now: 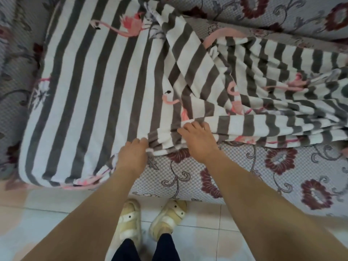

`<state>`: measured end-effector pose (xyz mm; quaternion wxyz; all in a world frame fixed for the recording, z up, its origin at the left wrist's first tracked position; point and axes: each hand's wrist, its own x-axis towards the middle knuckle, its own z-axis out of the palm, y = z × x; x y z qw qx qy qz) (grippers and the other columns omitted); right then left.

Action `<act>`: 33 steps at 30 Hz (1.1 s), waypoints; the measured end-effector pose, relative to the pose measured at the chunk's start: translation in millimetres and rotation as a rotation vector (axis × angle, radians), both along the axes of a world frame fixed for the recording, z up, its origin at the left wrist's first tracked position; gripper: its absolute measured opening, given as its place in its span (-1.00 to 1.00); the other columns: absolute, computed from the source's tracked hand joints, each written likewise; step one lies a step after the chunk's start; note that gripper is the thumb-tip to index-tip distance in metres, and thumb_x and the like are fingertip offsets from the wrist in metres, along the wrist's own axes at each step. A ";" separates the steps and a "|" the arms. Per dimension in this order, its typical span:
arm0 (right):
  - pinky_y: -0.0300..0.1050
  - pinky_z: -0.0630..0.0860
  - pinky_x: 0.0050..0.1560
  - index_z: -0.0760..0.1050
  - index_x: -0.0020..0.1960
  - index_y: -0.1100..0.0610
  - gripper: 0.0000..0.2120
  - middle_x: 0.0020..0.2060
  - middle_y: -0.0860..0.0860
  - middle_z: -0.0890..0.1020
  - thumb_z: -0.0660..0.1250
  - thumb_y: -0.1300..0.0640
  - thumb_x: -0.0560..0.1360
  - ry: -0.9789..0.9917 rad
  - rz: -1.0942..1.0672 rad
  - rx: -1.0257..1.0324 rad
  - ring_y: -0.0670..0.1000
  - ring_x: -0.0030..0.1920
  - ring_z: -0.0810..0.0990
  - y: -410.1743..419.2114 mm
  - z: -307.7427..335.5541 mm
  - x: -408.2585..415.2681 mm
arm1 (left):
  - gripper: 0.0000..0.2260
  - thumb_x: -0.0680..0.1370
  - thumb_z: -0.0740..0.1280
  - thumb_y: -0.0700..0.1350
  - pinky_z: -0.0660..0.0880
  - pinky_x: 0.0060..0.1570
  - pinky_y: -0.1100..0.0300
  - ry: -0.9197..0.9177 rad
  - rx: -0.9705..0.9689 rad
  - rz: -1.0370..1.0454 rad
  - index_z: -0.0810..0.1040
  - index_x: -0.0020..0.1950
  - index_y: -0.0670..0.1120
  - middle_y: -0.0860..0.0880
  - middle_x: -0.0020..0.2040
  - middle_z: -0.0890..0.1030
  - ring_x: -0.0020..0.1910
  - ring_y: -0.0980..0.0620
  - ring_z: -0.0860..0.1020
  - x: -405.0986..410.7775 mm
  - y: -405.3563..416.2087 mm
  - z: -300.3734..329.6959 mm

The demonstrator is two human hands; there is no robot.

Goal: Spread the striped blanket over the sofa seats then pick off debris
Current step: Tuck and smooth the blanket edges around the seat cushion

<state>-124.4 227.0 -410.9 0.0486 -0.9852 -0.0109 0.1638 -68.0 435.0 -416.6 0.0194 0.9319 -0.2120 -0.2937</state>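
Your left hand (pixel 131 155) and right hand (pixel 197 140) are both pinching the grey-and-white striped flamingo blanket (pixel 90 91), which is lying flat over the left sofa seat (pixel 235 172) and bunching in folds rightward.

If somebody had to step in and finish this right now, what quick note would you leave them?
Left hand: pinching the front edge of the striped blanket.
Right hand: gripping a bunched fold of the same edge.
Done: blanket lies flat over the left seat.
Left: on the right it is still folded and rumpled, and the sofa front seat there is bare. Pull it across and smooth it, then pick off debris; none can be made out yet.
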 end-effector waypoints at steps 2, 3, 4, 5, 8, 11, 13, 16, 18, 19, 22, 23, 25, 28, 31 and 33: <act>0.06 0.33 0.20 0.44 0.16 0.08 -0.76 0.07 0.07 0.60 0.23 0.19 0.49 0.041 -0.041 0.059 0.14 0.10 0.52 1.6 6.5 2.9 | -0.86 0.59 0.12 -0.13 0.45 -0.09 0.00 0.158 -0.117 0.095 0.43 -0.03 -0.16 -0.23 -0.02 0.60 -0.05 -0.25 0.54 8.9 7.3 2.8; 0.04 0.39 0.11 0.44 0.12 0.10 -0.81 0.02 0.10 0.62 0.18 0.17 0.52 0.106 -0.084 0.127 0.16 0.03 0.55 2.3 12.0 3.2 | -0.83 0.60 0.09 -0.11 0.44 -0.10 0.00 0.238 -0.140 0.097 0.40 -0.08 -0.15 -0.25 -0.04 0.60 -0.07 -0.25 0.54 10.5 12.1 4.2; 0.01 0.43 0.03 0.44 0.07 0.11 -0.84 -0.01 0.12 0.63 0.14 0.15 0.55 0.189 -0.115 0.188 0.17 -0.01 0.56 2.5 15.2 2.0 | -0.83 0.61 0.08 -0.09 0.43 -0.10 0.02 0.305 -0.149 0.074 0.37 -0.09 -0.14 -0.23 -0.05 0.58 -0.06 -0.23 0.54 8.9 16.4 7.2; -0.03 0.43 -0.04 0.42 0.00 0.12 -0.86 -0.03 0.13 0.61 0.11 0.13 0.56 0.267 -0.121 0.222 0.17 -0.04 0.55 1.4 18.9 0.1 | -0.84 0.61 0.11 -0.06 0.42 -0.09 0.03 0.334 -0.158 0.037 0.35 -0.08 -0.12 -0.19 -0.03 0.54 -0.02 -0.20 0.52 4.0 19.9 10.3; -0.11 0.28 -0.12 0.32 -0.25 0.11 -0.74 -0.22 0.06 0.48 0.04 0.14 0.60 0.462 -0.130 0.258 0.09 -0.11 0.42 -8.7 30.1 -10.7 | -0.59 0.45 0.35 0.13 0.47 0.02 -0.01 0.317 -0.046 -0.094 0.32 0.15 -0.03 -0.02 0.10 0.38 0.11 -0.06 0.41 -15.3 24.2 15.3; -0.12 0.26 -0.13 0.52 -0.14 0.22 -0.72 -0.13 0.13 0.56 0.07 0.23 0.59 0.633 -0.215 0.280 0.15 -0.03 0.50 -10.8 39.5 -19.5 | -0.59 0.47 0.34 0.04 0.49 0.09 -0.04 0.202 0.142 -0.253 0.36 0.26 -0.01 -0.04 0.21 0.45 0.19 -0.11 0.45 -27.5 16.9 9.5; -0.16 0.32 -0.20 0.54 -0.03 0.21 -0.79 -0.10 0.13 0.58 0.12 0.24 0.58 0.780 -0.277 0.266 0.07 -0.10 0.53 -9.4 42.0 -26.5 | -0.65 0.49 0.30 0.01 0.49 0.13 0.02 0.324 0.197 -0.291 0.44 0.25 -0.03 -0.09 0.23 0.53 0.21 -0.13 0.51 -37.4 14.9 4.2; -0.25 0.34 -0.36 0.33 -0.30 0.04 -0.77 -0.33 -0.02 0.38 0.21 0.15 0.54 0.961 -0.235 0.295 -0.06 -0.37 0.33 -7.0 30.9 -47.6 | -0.59 0.44 0.30 -0.02 0.48 0.18 0.06 0.542 0.341 -0.460 0.45 0.28 -0.06 -0.11 0.26 0.53 0.24 -0.13 0.51 -63.4 22.1 -4.5; -0.21 0.40 -0.18 0.32 -0.30 0.01 -0.81 -0.30 -0.02 0.39 0.28 0.05 0.45 1.101 -0.221 0.270 -0.02 -0.33 0.37 -0.6 20.4 -64.6 | -0.52 0.40 0.30 -0.04 0.47 0.21 0.03 0.677 0.447 -0.489 0.41 0.32 -0.05 -0.11 0.31 0.48 0.25 -0.13 0.48 -79.7 30.5 -7.7; -0.14 0.44 -0.06 0.39 -0.24 0.01 -0.86 -0.23 -0.01 0.46 0.30 -0.01 0.40 1.145 -0.222 0.245 0.02 -0.24 0.47 2.3 13.6 -73.5 | -0.47 0.39 0.30 -0.05 0.46 0.22 0.02 0.753 0.471 -0.471 0.37 0.37 -0.04 -0.10 0.36 0.43 0.28 -0.13 0.45 -87.2 34.5 -11.5; 0.04 0.54 0.11 0.52 -0.17 0.05 -0.86 -0.05 0.01 0.62 0.33 -0.02 0.38 1.077 -0.237 0.277 0.09 -0.03 0.60 9.1 2.5 -91.1 | -0.34 0.37 0.29 -0.08 0.42 0.30 0.03 0.848 0.427 -0.421 0.24 0.48 0.01 -0.06 0.46 0.31 0.38 -0.11 0.37 -105.2 35.1 -15.2; 0.03 0.55 0.11 0.55 -0.16 0.06 -0.88 -0.03 0.01 0.63 0.31 0.03 0.41 0.993 -0.278 0.325 0.08 -0.02 0.60 8.0 4.2 -92.1 | -0.38 0.38 0.29 -0.09 0.44 0.27 0.04 0.817 0.357 -0.421 0.29 0.46 0.00 -0.07 0.43 0.36 0.35 -0.11 0.41 -107.4 31.0 -16.5; -0.01 0.53 0.14 0.62 -0.02 0.09 -0.80 0.08 0.05 0.63 0.23 0.13 0.49 0.819 -0.367 0.413 0.10 0.06 0.58 0.8 11.3 -91.3 | -0.51 0.42 0.26 -0.10 0.48 0.21 0.05 0.736 0.203 -0.418 0.41 0.36 -0.03 -0.08 0.32 0.47 0.26 -0.11 0.48 -105.6 15.2 -11.8; -0.02 0.48 0.19 0.61 0.09 0.09 -0.73 0.17 0.09 0.58 0.16 0.19 0.54 0.669 -0.435 0.419 0.13 0.17 0.53 -16.4 35.6 -88.3 | -0.63 0.49 0.21 -0.14 0.46 0.18 0.10 0.615 0.040 -0.339 0.46 0.30 -0.03 -0.08 0.29 0.52 0.24 -0.10 0.48 -93.8 -17.8 10.6; -0.01 0.48 0.18 0.60 0.11 0.07 -0.72 0.17 0.08 0.58 0.15 0.20 0.54 0.578 -0.478 0.379 0.13 0.18 0.52 -32.3 65.8 -89.1 | -0.59 0.54 0.16 -0.19 0.41 0.28 0.10 0.516 -0.045 -0.314 0.41 0.39 -0.02 -0.03 0.34 0.50 0.30 -0.05 0.45 -72.8 -44.4 37.3; 0.01 0.49 0.17 0.59 0.11 0.07 -0.70 0.17 0.09 0.56 0.13 0.22 0.54 0.537 -0.523 0.350 0.14 0.18 0.51 -44.5 86.4 -93.1 | -0.60 0.54 0.15 -0.22 0.41 0.29 0.07 0.471 -0.087 -0.340 0.44 0.37 -0.02 -0.04 0.32 0.51 0.29 -0.06 0.46 -59.0 -60.7 60.6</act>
